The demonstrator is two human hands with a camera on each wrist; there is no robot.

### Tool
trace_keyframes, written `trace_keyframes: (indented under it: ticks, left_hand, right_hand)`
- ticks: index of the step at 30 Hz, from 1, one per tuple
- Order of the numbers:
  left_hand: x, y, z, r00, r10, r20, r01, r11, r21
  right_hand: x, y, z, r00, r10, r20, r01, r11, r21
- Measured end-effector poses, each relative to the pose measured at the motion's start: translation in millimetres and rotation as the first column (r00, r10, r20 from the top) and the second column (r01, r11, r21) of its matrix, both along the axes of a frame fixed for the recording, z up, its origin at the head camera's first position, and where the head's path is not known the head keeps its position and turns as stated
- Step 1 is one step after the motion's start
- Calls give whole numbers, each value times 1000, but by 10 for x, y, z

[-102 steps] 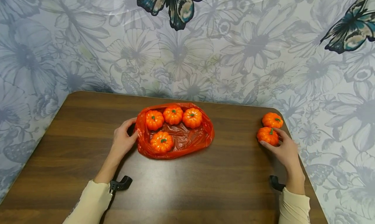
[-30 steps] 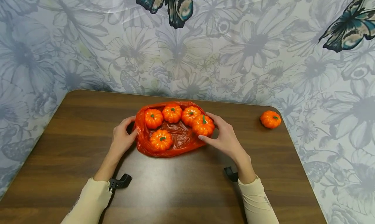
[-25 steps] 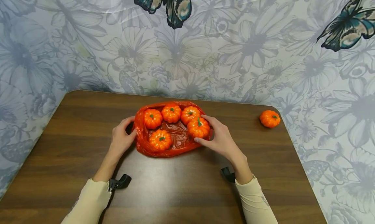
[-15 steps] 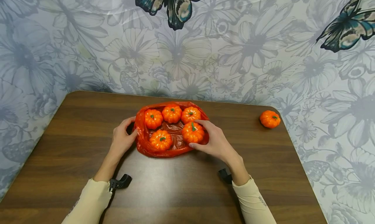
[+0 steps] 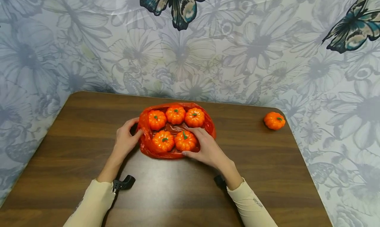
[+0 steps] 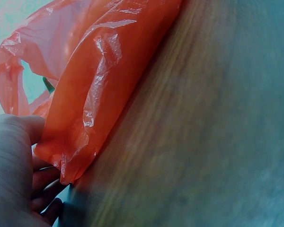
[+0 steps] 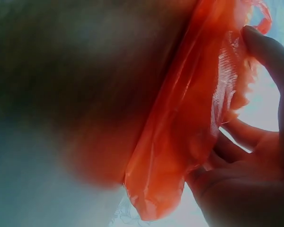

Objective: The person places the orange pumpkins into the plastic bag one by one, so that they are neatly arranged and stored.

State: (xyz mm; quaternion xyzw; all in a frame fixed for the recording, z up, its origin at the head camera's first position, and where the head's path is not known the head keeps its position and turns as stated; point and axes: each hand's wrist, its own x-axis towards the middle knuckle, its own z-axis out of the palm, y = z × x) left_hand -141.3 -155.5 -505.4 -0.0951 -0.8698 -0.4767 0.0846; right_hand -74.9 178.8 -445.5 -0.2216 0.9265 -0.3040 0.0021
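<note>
Now, over my feed, the left hand (image 5: 126,139) pinches the bag (image 5: 166,156) at its left rim, while the right hand (image 5: 209,151) grips a pumpkin (image 5: 185,142) between thumb and fingers, inside the bag's near right part, just beside the near left pumpkin (image 5: 162,141). I judge the gripped one light, stiff and slick, best taken across its ribbed sides; the thin bag should crumple easily.

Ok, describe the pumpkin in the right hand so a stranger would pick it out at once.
On the brown table sits an open red bag. In its near row of two, seen from the head camera, find the orange pumpkin on the right. It is the only one that the right hand grips.
</note>
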Motion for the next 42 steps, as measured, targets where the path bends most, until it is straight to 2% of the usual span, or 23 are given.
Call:
trace_keyframes:
  ticks: [13,18,22,29,35,38,42]
  left_hand:
    - [13,-1,18,1000,0,12,0,1000,7]
    - [13,-3,22,1000,2,14,-2,1000,12]
    - [-2,3,14,1000,-2,19,2,1000,7]
    - [-5,14,12,1000,0,10,-1,1000,6]
    - [-3,2,-1,1000,2,2,-2,1000,9]
    - [-5,-6,-9,1000,2,-6,-2,1000,10]
    - [-3,-12,-5,1000,1,-21,-1,1000,9]
  right_hand:
    - [-3,1,-19,995,-2,98,3,1000,-9]
    - [-13,24,-9,992,2,126,11,995,-96]
    - [-16,35,-20,989,-36,141,61,982,-180]
    - [-33,37,-76,992,-65,104,82,982,-169]
    - [-32,31,-101,996,-92,2,92,990,-106]
    - [-35,22,-102,997,-75,-34,72,992,-103]
    - [-45,9,-99,998,-51,-33,47,990,-130]
